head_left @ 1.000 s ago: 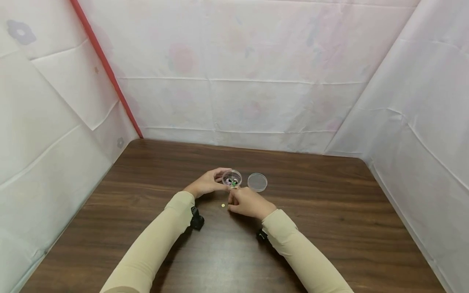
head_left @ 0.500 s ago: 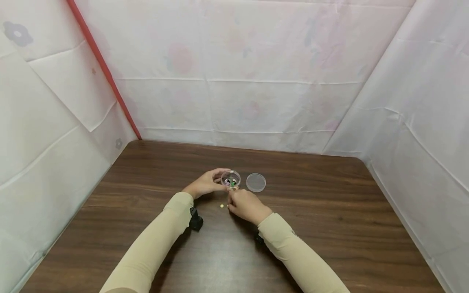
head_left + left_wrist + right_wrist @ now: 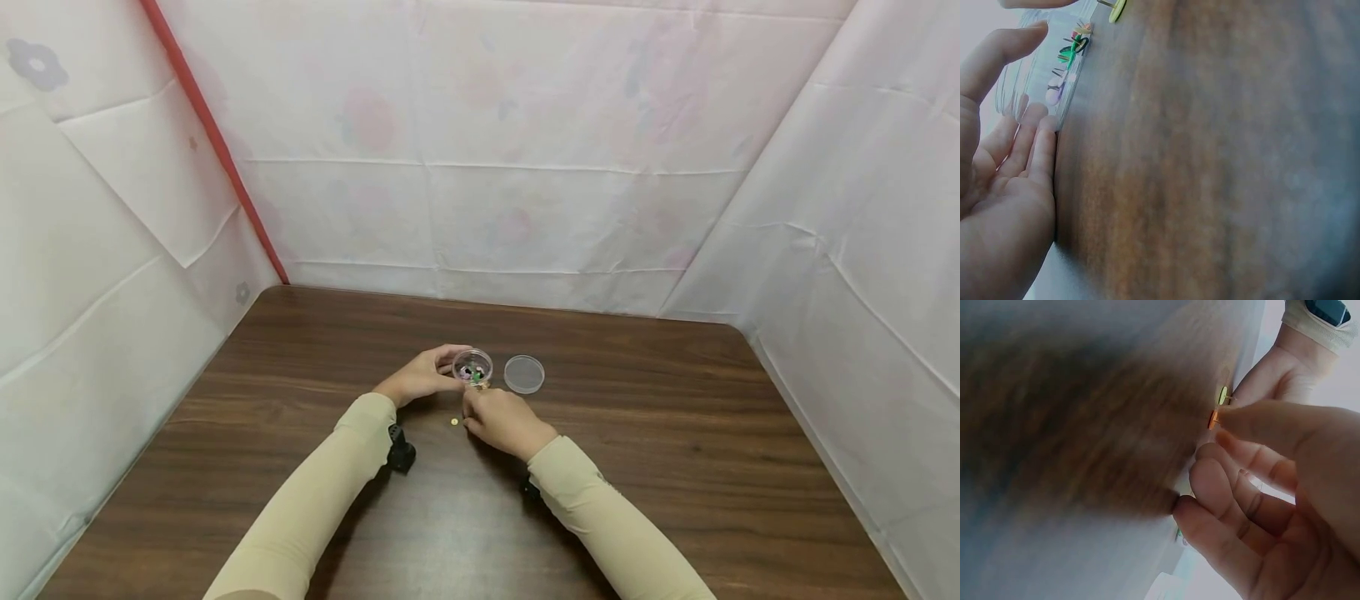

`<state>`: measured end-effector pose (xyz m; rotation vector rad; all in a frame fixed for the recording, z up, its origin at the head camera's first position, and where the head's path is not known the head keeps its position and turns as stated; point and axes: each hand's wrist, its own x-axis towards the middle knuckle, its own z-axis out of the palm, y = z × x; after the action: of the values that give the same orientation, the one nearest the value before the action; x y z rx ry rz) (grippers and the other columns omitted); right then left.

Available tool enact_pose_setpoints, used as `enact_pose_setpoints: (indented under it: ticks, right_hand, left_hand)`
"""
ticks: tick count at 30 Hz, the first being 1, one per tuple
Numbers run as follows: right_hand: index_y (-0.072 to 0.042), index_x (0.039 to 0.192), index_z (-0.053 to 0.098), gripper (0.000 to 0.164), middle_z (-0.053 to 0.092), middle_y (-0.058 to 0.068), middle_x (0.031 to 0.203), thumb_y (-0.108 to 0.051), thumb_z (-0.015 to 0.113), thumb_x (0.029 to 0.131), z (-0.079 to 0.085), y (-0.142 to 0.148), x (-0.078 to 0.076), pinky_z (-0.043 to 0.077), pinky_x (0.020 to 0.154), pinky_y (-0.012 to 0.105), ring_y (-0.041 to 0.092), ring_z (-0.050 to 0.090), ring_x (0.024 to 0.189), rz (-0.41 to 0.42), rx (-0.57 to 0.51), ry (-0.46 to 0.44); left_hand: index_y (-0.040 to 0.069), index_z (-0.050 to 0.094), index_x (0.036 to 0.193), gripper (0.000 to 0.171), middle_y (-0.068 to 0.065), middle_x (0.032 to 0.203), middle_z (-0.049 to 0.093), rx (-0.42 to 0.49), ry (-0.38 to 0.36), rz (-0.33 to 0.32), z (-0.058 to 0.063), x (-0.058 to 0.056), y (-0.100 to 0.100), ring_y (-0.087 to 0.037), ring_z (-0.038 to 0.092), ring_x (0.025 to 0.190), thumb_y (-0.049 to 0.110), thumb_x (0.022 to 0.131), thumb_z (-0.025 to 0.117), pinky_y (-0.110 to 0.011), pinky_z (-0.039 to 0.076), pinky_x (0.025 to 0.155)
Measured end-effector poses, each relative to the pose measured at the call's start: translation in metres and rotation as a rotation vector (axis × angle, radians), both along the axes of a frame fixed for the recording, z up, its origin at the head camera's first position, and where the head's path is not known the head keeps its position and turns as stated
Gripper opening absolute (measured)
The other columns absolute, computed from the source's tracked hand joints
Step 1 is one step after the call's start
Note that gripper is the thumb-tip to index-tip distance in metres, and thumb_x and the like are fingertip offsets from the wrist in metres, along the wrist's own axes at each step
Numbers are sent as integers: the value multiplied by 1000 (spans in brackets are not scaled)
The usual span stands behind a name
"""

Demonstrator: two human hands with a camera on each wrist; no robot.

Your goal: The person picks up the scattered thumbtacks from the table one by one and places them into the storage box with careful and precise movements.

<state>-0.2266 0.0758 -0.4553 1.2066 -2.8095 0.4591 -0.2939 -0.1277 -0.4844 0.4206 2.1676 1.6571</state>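
Observation:
A clear round plastic dish (image 3: 491,365) holds several thumbtacks, among them a green thumbtack (image 3: 1065,55) and a lilac thumbtack (image 3: 1054,94). My left hand (image 3: 422,375) holds the dish from its left side, fingers behind and thumb in front. Just in front of the dish is my right hand (image 3: 507,418), low over the table. Its thumb and index finger pinch at an orange thumbtack (image 3: 1212,420), seen in the right wrist view. Beside that, a yellow thumbtack (image 3: 454,422) lies head down on the table, its pin up.
To the right of the dish lies its round clear lid (image 3: 524,375). The brown wood-grain table (image 3: 675,467) is bounded by white floral sheets (image 3: 480,208) at the back and sides. A black wrist camera (image 3: 401,452) sits under the left cuff.
My right hand's fingertips have shifted slightly left toward the yellow thumbtack, covering a small speck seen beside it half a second ago. The left hand keeps its hold on the dish.

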Motion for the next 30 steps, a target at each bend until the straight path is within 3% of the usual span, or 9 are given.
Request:
enact_pose_setpoints:
  ticks: [6,15,21,25,30]
  right_hand:
    - [-15,80,59,19,60,-4,73,-11,75,90,-1,1,-1,49,55,27,11,57,65,8,6,42]
    - [-15,86,59,14,54,-9,72,-10,69,93,-1,11,-11,44,57,23,5,49,62,35,-90,-99]
    - [-14,91,62,8,63,-8,78,-12,66,97,-1,19,-17,49,61,22,4,55,66,46,-172,-206]
    - [-11,93,64,5,68,-5,82,-12,66,98,3,22,-19,52,62,22,4,59,69,36,-205,-209]
    - [-11,97,64,4,66,-5,79,-15,63,100,9,22,-24,49,55,21,3,55,61,-22,-234,-161]
  left_hand:
    - [15,46,151,75,-11,147,48,5,-6,3,1,1,0,-32,36,143,9,85,82,-43,35,116]
    - [15,45,152,75,-13,149,46,-9,-7,3,3,3,0,-35,35,143,9,86,81,-45,36,115]
    - [15,43,153,77,-14,151,43,-9,-16,3,3,3,0,-36,33,144,11,86,81,-47,35,115]
    - [18,45,152,77,-10,152,42,-20,-19,10,2,2,0,-34,33,144,12,85,83,-45,36,115]
    - [17,43,153,78,-11,154,39,-16,-22,7,1,2,0,-34,31,145,11,85,82,-46,36,115]
